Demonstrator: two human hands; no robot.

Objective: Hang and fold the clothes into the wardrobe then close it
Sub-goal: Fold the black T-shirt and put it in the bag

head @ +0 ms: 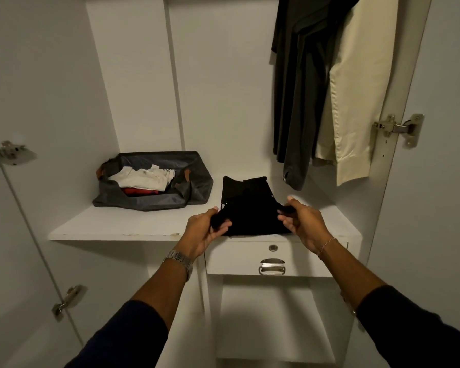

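Head view: I see the black garment (250,208) folded into a squat block on the wardrobe shelf (112,227), its long axis running from the shelf's front edge toward the back wall, with the narrower end pointing away from me. The cloth looks matte and soft, almost without visible detail. My left hand (205,229) grips the garment's near left corner, fingers curled under the fabric and thumb on top. My right hand (298,221) pinches the near right corner the same way. The two hands are apart, one on each side of the garment.

Left of the garment, on the same shelf, sits a grey bag (154,181) of smooth, slack fabric, open on top, with white and red clothes inside. Above and right of the garment hang a dark grey shirt (295,102) and a cream piece (356,96) with a slight sheen. Just below the garment is a white drawer (239,258) with a metal handle.
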